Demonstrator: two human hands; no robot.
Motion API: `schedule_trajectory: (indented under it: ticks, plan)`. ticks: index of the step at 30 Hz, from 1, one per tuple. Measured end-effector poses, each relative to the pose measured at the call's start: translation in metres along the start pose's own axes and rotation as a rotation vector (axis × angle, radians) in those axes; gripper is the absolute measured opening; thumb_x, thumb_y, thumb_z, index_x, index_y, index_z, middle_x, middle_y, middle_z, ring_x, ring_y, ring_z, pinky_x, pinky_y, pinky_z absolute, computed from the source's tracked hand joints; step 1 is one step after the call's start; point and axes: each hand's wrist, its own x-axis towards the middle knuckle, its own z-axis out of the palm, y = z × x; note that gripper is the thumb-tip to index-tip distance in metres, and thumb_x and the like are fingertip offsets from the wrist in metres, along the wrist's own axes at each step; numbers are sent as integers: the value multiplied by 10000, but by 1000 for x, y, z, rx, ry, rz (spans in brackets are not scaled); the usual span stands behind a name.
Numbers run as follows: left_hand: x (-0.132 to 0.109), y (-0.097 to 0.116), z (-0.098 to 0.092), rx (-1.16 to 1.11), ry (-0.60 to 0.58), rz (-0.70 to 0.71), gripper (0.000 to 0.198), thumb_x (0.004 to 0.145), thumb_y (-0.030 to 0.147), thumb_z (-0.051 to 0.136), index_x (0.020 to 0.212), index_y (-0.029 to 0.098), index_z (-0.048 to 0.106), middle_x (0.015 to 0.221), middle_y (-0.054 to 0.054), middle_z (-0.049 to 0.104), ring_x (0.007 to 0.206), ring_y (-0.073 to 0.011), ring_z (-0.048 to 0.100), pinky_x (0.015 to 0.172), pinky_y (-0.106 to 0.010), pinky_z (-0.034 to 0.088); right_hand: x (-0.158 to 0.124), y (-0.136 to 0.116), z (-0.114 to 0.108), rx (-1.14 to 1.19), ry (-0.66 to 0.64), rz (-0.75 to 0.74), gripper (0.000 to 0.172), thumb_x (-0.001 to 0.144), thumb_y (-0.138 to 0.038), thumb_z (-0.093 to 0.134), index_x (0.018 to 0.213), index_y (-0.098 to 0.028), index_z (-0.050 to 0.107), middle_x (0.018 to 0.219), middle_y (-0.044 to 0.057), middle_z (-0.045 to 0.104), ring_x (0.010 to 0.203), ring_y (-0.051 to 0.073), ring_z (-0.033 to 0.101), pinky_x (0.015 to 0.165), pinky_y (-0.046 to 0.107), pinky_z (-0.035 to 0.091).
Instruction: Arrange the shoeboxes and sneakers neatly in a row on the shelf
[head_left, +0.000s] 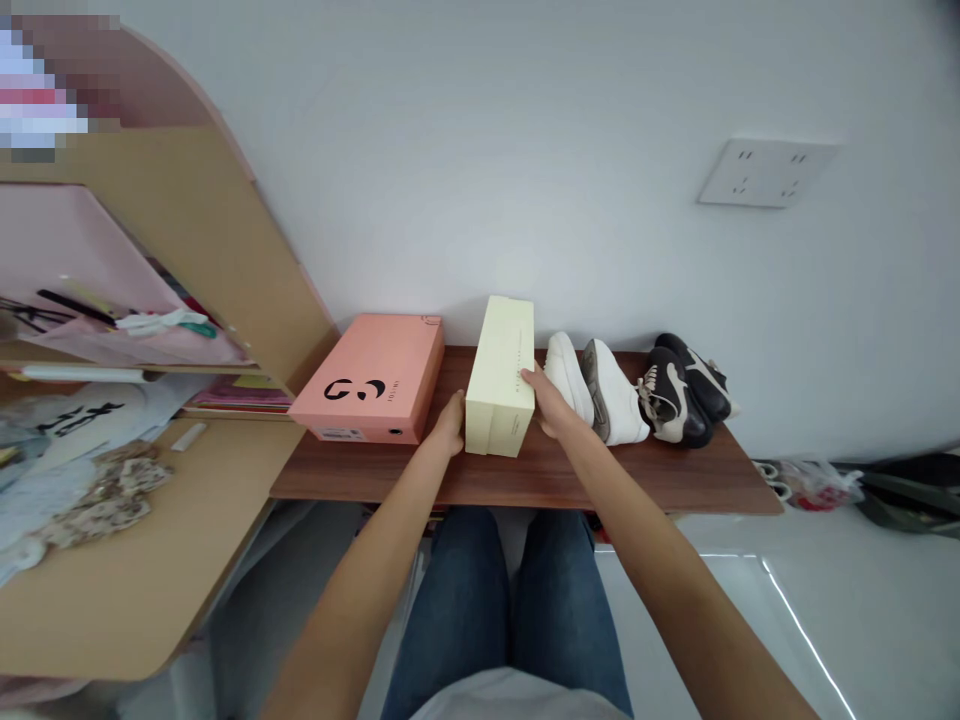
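- Left hand [452, 425] and right hand [546, 400]: the fingers press on opposite long sides of the pale yellow box [501, 375], clamping it between them.
- Pale yellow box: lid on, apparently resting on the tabletop [600, 475].
- Pink box [371, 375]: closed, just left of the left fingers.
- White shoes [592, 385]: just right of the right fingers, with the black shoes [686, 390] beyond. Both pairs are unboxed.

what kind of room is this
Likely a home bedroom or study corner: a desk with cluttered shelves, a low brown bench against the white wall carrying shoes and a pink shoebox, and the left hand and right hand gripping a pale yellow box.
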Motion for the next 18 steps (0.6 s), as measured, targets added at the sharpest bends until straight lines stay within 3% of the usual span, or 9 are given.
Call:
schedule_trajectory:
  ticks: [5,10,15,18]
  plan:
    - [-4,-1,-3,112,128,-4,276,782,413,671,928,181,641,854,-73,715,782,-208,670,689,-288,506,-11,-8,-11,19,-22,-38,623,850,-456,522,1445,-380,354,1411,-48,543,1279,260,517,1083,492,412]
    - [-12,-3,-3,160,136,-103,344,781,496,651,880,166,646,749,-67,689,700,-217,655,622,-293,502,-22,-9,-30,-33,136,-18,769,857,-443,508,1532,-391,142,1530,-65,390,1258,222,536,1049,474,455]
    - [-34,14,-4,45,150,-102,279,795,410,641,946,175,639,728,-34,672,620,-184,627,570,-284,500,-20,0,-42,-42,155,-68,642,823,-379,555,1447,-312,420,1465,-26,489,1296,210,501,1118,420,380]
    - [-49,31,-3,-10,144,-74,237,806,341,622,983,184,636,753,-32,668,614,-175,616,567,-288,509,-17,4,-43,-32,171,-20,625,803,-372,583,1414,-305,470,1390,-2,566,1251,238,539,1093,444,405]
